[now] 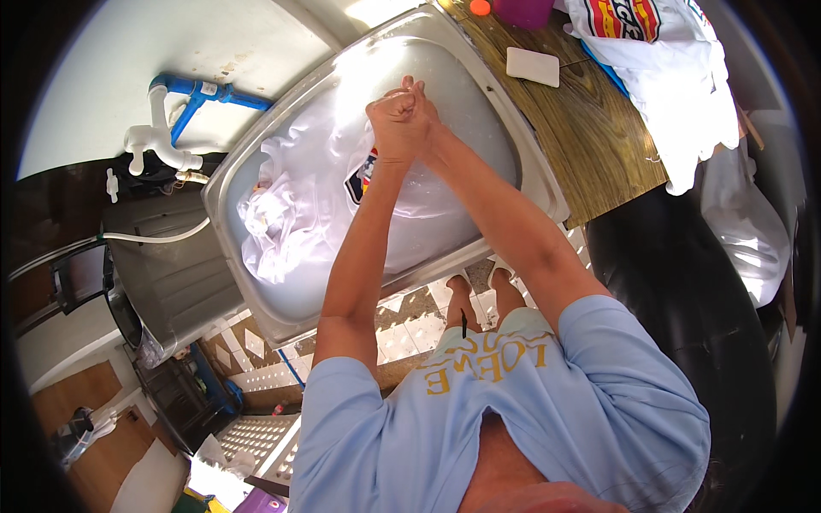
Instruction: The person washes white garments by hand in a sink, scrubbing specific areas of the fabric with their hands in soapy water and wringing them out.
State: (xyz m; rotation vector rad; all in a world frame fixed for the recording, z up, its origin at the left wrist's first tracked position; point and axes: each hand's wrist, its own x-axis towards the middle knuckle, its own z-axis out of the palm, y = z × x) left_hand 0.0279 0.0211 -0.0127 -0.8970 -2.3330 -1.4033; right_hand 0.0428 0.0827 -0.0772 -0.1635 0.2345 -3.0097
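Note:
Over a large pale basin [537,158], both arms reach forward and the hands meet. My left hand [391,124] is closed, its fingers curled against my right hand [422,111], which is closed too. Whatever lies between them, if anything, is hidden. Below and to the left, a wet white garment [295,201] spreads through cloudy water in the basin, bunched up at its left end. Part of a dark, colourful printed patch [357,184] on the cloth shows beside my left forearm, which covers some of it.
A wooden tabletop [590,137] adjoins the basin on the right, bearing a white rectangular block [532,67], an orange cap [480,8], a purple container [523,10] and a printed white shirt [676,85]. At left, a white tap [152,144] joins blue pipes [201,96].

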